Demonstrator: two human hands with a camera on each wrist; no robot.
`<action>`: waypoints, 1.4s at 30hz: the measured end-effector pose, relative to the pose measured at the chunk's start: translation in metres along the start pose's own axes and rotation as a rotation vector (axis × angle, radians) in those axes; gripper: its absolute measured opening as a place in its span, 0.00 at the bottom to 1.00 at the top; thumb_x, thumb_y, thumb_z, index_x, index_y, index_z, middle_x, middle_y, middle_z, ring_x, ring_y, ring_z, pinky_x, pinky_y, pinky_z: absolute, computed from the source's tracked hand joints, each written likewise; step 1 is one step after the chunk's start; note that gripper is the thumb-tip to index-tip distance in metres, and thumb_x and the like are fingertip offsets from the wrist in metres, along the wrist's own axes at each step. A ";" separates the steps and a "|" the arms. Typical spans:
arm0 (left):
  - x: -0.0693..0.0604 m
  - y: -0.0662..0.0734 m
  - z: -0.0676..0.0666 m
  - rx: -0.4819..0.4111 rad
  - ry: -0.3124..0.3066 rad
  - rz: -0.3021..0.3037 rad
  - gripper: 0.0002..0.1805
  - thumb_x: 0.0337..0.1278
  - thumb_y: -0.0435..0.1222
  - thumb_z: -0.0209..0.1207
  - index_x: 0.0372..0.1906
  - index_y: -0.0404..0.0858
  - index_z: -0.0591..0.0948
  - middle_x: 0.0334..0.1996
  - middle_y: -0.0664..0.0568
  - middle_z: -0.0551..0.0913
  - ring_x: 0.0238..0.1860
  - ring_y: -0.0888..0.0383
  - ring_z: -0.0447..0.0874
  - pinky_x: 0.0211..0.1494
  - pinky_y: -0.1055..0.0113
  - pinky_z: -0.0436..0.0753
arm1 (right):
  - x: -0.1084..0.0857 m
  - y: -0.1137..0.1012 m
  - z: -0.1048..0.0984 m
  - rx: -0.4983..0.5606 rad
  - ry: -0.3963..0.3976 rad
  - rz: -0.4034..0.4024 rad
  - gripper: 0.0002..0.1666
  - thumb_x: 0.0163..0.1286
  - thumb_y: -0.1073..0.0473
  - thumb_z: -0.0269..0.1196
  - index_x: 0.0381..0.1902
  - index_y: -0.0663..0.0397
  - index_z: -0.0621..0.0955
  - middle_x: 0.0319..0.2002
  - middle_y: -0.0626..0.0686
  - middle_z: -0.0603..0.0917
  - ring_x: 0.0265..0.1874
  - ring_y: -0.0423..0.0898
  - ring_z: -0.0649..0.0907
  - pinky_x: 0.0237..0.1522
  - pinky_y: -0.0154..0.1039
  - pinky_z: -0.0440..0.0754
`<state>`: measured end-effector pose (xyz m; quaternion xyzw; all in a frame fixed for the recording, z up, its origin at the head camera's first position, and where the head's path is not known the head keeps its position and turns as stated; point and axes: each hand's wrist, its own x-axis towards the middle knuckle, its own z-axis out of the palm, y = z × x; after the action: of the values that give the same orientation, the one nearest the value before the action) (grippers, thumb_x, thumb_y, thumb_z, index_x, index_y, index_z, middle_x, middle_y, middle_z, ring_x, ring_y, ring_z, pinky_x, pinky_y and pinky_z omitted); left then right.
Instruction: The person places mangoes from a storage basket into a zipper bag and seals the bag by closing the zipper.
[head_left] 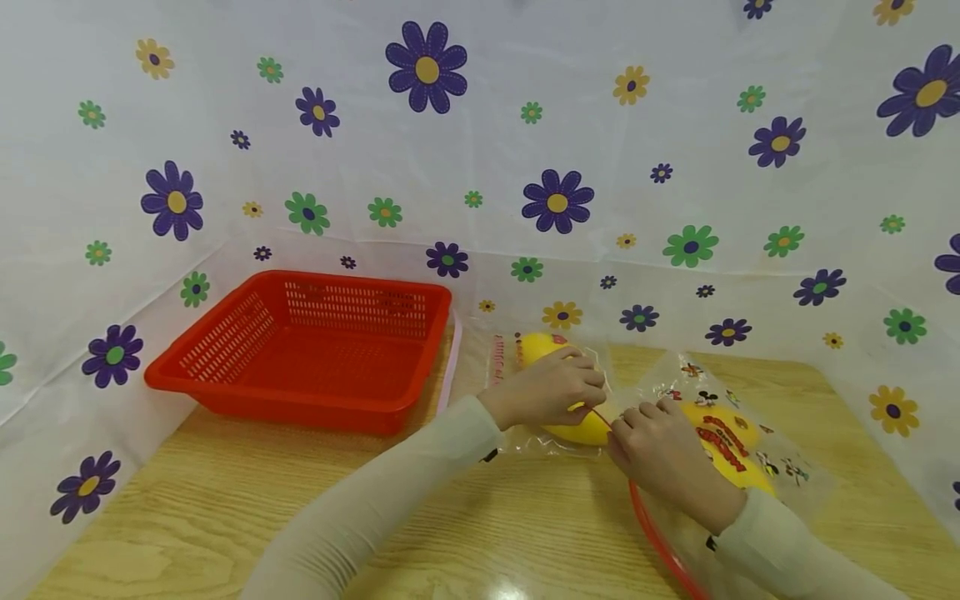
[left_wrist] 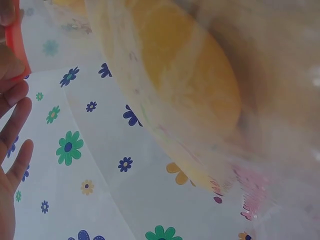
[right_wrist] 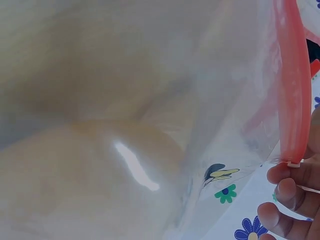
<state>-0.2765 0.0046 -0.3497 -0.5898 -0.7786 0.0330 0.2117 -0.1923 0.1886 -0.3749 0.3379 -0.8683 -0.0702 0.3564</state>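
A clear zip bag printed with cartoon figures and red lettering lies at the right, with yellow rounded things inside. Along its opening runs a red zip strip. My right hand pinches the corner of this strip, where a small pale end piece shows by the fingertips. My left hand pinches the strip a little further left, its other fingers loosely spread in the left wrist view. Beneath the left hand lies a second clear bag with a yellow oval thing in it.
A red plastic basket with slotted sides stands at the left of the wooden table. Beside it, a pale pink strip runs along the second bag's edge. A white flowered sheet hangs behind and at both sides.
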 end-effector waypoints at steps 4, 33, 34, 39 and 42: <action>-0.001 -0.001 0.001 0.018 0.000 0.000 0.03 0.58 0.41 0.58 0.33 0.49 0.81 0.34 0.62 0.81 0.41 0.62 0.75 0.58 0.68 0.72 | -0.004 0.000 -0.003 0.003 0.010 0.002 0.10 0.45 0.57 0.70 0.18 0.54 0.80 0.17 0.49 0.81 0.17 0.45 0.76 0.24 0.36 0.66; 0.001 0.028 0.002 0.296 0.044 0.045 0.09 0.59 0.40 0.51 0.39 0.51 0.81 0.39 0.63 0.82 0.47 0.63 0.78 0.63 0.65 0.71 | -0.010 -0.008 0.000 -0.031 0.038 0.014 0.15 0.55 0.57 0.57 0.12 0.56 0.73 0.11 0.50 0.74 0.13 0.46 0.73 0.23 0.37 0.65; 0.001 0.028 0.003 0.299 0.048 0.051 0.09 0.59 0.40 0.50 0.39 0.51 0.81 0.39 0.63 0.82 0.47 0.63 0.78 0.63 0.65 0.71 | -0.010 -0.009 0.000 -0.032 0.036 0.017 0.18 0.59 0.56 0.52 0.11 0.55 0.73 0.11 0.49 0.74 0.13 0.46 0.73 0.23 0.37 0.65; 0.004 0.027 0.004 0.254 0.030 0.060 0.10 0.57 0.39 0.51 0.39 0.52 0.81 0.37 0.64 0.82 0.47 0.62 0.77 0.64 0.65 0.70 | -0.011 -0.011 0.002 -0.028 0.043 0.026 0.33 0.69 0.51 0.30 0.10 0.54 0.70 0.10 0.48 0.71 0.12 0.45 0.70 0.23 0.37 0.65; 0.006 0.024 0.005 0.209 0.027 0.061 0.09 0.55 0.39 0.51 0.37 0.52 0.81 0.35 0.63 0.81 0.46 0.62 0.77 0.63 0.65 0.69 | -0.011 -0.011 0.003 -0.025 0.073 0.022 0.31 0.69 0.52 0.32 0.09 0.53 0.68 0.09 0.47 0.68 0.12 0.44 0.67 0.22 0.37 0.63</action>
<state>-0.2578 0.0190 -0.3601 -0.5885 -0.7496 0.1126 0.2812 -0.1825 0.1862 -0.3870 0.3264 -0.8574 -0.0649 0.3927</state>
